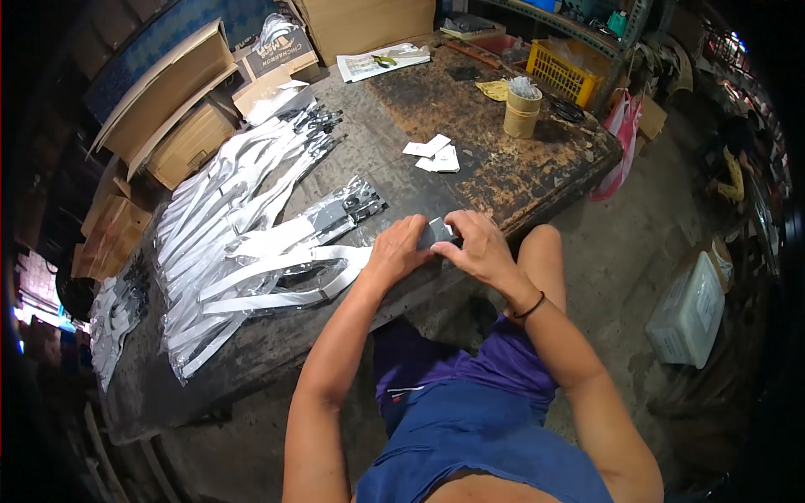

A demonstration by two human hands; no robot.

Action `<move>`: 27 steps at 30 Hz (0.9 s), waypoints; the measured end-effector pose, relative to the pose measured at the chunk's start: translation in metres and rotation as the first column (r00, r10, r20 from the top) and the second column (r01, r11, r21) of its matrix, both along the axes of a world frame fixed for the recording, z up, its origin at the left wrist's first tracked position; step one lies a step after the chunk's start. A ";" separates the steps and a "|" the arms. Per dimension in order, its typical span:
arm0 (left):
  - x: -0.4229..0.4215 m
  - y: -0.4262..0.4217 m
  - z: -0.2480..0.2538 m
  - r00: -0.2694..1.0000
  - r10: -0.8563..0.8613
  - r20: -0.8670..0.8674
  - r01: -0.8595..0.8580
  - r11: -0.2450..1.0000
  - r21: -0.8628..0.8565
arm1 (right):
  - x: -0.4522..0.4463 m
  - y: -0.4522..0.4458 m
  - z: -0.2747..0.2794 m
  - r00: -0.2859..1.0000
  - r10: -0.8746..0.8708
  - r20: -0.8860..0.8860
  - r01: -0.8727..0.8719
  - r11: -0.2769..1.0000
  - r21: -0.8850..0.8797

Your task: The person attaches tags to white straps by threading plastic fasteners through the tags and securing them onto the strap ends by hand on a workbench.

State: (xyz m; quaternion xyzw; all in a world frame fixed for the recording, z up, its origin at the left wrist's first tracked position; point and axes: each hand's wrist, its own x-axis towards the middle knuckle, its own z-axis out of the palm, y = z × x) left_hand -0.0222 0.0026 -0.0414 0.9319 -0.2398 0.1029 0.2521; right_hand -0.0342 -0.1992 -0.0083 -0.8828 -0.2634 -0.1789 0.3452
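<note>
Between my two hands, at the table's front edge, is a small dark grey flat piece (434, 233) with a light patch on top. My left hand (397, 250) is closed on its left side, and my right hand (480, 245) pinches its right side with thumb and fingers. A looped white strap (281, 289) runs leftward from under my left hand; whether it joins the grey piece is hidden. Beside it lie several white straps in clear plastic (218, 226), with black ends. A small stack of white cards (438, 158) lies beyond my hands.
Cardboard boxes (194, 144) line the table's far left. A tan cylindrical container (521, 115) stands at the right on the worn table (495, 180), near a yellow crate (560, 74). A pink bag (619, 147) hangs at the corner. On the floor sits a whitish plastic container (688, 310).
</note>
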 end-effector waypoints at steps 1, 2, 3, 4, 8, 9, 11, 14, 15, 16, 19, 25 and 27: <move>0.001 -0.001 0.000 1.000 0.004 0.006 -0.004 1.000 0.002 | -0.001 0.004 -0.005 0.998 0.020 -0.068 -0.017 0.999 0.051; 0.001 -0.001 -0.001 1.000 0.008 0.011 -0.008 1.000 0.004 | -0.001 0.006 -0.012 0.990 0.045 -0.135 -0.031 0.994 0.103; 0.000 0.000 -0.002 1.000 0.009 0.006 -0.009 1.000 0.004 | 0.002 0.007 -0.018 0.990 0.024 -0.140 -0.009 0.994 0.106; -0.001 0.000 0.000 1.000 0.013 0.013 -0.013 1.000 0.007 | 0.003 0.006 -0.018 0.989 0.028 -0.145 -0.013 0.994 0.105; -0.005 0.001 0.004 0.999 0.024 0.025 -0.024 1.000 0.016 | 0.009 0.001 -0.019 0.933 0.002 -0.360 0.098 0.960 0.261; -0.005 0.000 0.005 0.999 0.024 0.025 -0.024 1.000 0.016 | 0.010 0.000 -0.023 0.934 0.013 -0.357 0.094 0.956 0.279; -0.005 -0.003 0.005 0.999 0.041 0.010 -0.041 0.999 0.014 | 0.010 0.000 -0.026 0.935 0.017 -0.355 0.095 0.950 0.296; -0.004 -0.003 0.002 0.999 0.019 0.034 -0.019 1.000 -0.025 | 0.006 0.002 -0.027 0.942 0.040 -0.334 0.075 0.943 0.324; -0.004 -0.001 0.001 0.999 0.020 0.032 -0.019 1.000 -0.024 | 0.005 0.002 -0.027 0.944 0.049 -0.326 0.053 0.954 0.296; -0.003 0.000 -0.001 0.999 0.011 0.038 -0.011 1.000 -0.003 | 0.004 0.002 -0.026 0.946 0.059 -0.319 0.030 0.963 0.268; -0.001 0.002 -0.006 0.998 -0.002 0.056 0.001 1.000 0.020 | 0.007 -0.001 -0.026 0.945 0.077 -0.319 -0.020 0.984 0.179; -0.002 -0.002 -0.004 0.997 0.006 0.077 -0.012 0.998 0.067 | 0.002 0.006 -0.008 0.907 -0.011 -0.421 0.040 0.997 0.061; -0.004 -0.006 0.002 0.998 0.024 0.056 -0.030 0.994 0.107 | 0.004 0.008 -0.012 0.917 -0.036 -0.396 0.067 0.996 0.064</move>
